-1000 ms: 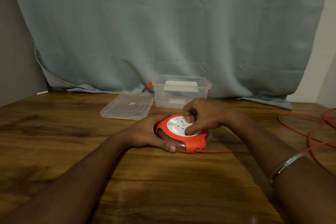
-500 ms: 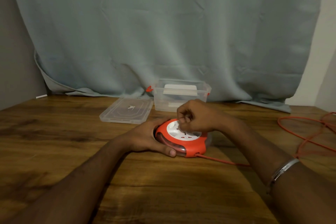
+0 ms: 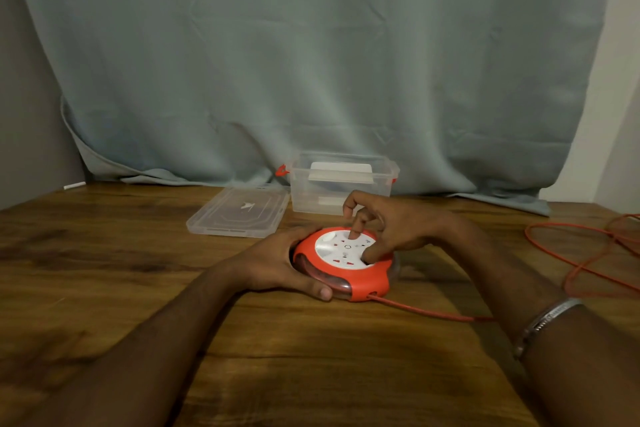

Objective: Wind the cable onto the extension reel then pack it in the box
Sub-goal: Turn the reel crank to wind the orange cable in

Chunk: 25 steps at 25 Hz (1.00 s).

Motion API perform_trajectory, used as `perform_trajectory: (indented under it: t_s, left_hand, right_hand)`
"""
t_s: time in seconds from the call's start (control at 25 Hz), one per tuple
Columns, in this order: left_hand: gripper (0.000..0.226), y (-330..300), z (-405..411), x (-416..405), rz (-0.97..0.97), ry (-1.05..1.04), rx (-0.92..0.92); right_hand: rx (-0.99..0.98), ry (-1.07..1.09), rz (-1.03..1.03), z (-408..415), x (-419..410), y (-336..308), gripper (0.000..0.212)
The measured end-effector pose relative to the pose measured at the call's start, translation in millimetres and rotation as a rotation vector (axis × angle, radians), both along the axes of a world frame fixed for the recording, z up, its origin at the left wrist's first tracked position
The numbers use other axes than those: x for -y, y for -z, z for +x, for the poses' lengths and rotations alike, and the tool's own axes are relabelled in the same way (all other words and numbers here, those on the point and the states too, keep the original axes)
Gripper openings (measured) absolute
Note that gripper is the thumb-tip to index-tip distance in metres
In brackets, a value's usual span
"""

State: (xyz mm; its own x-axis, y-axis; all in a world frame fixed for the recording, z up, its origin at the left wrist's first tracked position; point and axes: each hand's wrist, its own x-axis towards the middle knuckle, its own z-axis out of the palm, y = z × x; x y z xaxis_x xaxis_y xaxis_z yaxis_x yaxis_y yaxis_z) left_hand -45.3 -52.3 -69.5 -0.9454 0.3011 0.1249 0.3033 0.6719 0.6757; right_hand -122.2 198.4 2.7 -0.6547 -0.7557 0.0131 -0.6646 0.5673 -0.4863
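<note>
The round orange extension reel point(image 3: 367, 280) with a white socket face lies flat on the wooden table point(image 3: 104, 270), in the middle. My left hand point(image 3: 273, 263) grips its left rim, thumb along the near edge. My right hand point(image 3: 393, 225) sits on top, one curled fingertip and the thumb set on the white face, the index finger raised. The orange cable point(image 3: 427, 311) leaves the reel's near right side and runs to loose loops at the table's right edge. The clear plastic box point(image 3: 381, 198) stands open just behind the reel.
The box's clear lid point(image 3: 239, 211) lies flat to the left of the box. A grey-green curtain point(image 3: 311, 62) hangs behind the table, its hem resting on the back edge. A small white stick point(image 3: 74, 185) lies at the far left corner.
My right hand has shifted round on the white face, its fingertip now at the far side. The cable beside the reel has swung nearer to me. The left hand keeps its grip.
</note>
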Motion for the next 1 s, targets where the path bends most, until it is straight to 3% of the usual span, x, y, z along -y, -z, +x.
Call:
perform_trajectory:
  t_s: [0.12,0.28,0.48,0.76,0.88,1.0]
  left_hand:
    - [0.136,0,-1,1,-0.008,-0.01,-0.016]
    - [0.111,2,-3,1,0.024,0.006,-0.04]
    - [0.099,2,-2,1,0.049,0.012,-0.022]
    - [0.094,2,-3,-1,0.067,0.061,-0.014]
    - [0.091,0,-2,0,0.073,0.054,-0.012]
    - [0.1,0,-1,-1,0.069,0.036,-0.011]
  right_hand:
    - [-0.093,0.015,0.024,3,4,2,0.055]
    - [-0.251,0.023,0.078,7,14,6,0.033]
    - [-0.351,0.053,0.122,11,24,10,0.045]
    - [-0.324,-0.002,0.132,18,33,7,0.043]
    - [-0.259,-0.017,0.023,16,24,-2,0.014]
    - [-0.124,-0.03,0.075,11,11,-9,0.041]
